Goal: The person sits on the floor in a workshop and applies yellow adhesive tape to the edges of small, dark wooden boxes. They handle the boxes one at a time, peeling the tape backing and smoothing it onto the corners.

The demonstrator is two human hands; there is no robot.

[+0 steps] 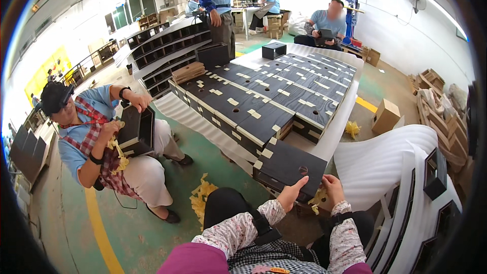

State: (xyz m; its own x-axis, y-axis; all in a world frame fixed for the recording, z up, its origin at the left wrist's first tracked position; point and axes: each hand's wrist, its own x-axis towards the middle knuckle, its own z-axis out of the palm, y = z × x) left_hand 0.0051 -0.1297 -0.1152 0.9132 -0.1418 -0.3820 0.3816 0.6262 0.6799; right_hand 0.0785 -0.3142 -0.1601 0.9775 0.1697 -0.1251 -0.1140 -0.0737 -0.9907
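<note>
Close in front of me a black wooden box (284, 163) with a round hole and pale tape pieces rests tilted at the near corner of a low table. My left hand (289, 195) grips its near edge, the thumb lying on the top face. Beside it my right hand (333, 191) is closed at the box's right corner, its fingers pinched on crumpled yellow masking tape (318, 200). The underside of the box and some fingertips are hidden. Past the box stand rows of similar black boxes (243, 102), dotted with tape pieces.
At left a seated co-worker holds a black box (137, 132) with yellow tape. White foam sheet (385, 160) spreads at right beside stacked boxes (435, 172). Discarded tape (203, 196) lies on the floor. Farther off are a carton (385, 116), wooden pieces (188, 72) and other people.
</note>
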